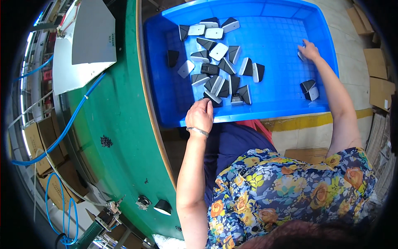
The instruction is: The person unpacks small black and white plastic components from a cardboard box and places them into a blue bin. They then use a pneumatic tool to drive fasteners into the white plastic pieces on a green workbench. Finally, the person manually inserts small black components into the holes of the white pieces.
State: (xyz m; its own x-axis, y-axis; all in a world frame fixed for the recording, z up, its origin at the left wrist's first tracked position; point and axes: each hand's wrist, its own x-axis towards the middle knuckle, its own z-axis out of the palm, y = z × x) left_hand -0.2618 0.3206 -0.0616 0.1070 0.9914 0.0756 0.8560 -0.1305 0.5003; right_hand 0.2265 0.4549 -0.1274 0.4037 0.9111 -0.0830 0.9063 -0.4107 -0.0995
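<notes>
Black-and-white pieces (219, 51) in a blue bin (286, 109), with both hands at the bin. Most of the pieces lie in a loose cluster in the bin's left half, reaching from near the far wall to the near wall; some show a pale flat face, others a dark sloping side. The left hand (200, 115) is at the near edge, toward the near left corner, its fingers bent over the rim beside the nearest piece of the cluster (212, 96); whether they grasp it cannot be told. The right hand (309, 50) reaches inside the bin close to the right wall, well apart from the cluster. A single piece (301, 57) lies at its fingers, partly covered by them; whether it is gripped or merely touched cannot be told. Two further pieces (308, 86), side by side, occupy the near right corner, nearer the person than the right hand. Left of the bin, the green worktop (128, 166) bears another such piece (163, 207) near its right edge, well apart from both hands.
</notes>
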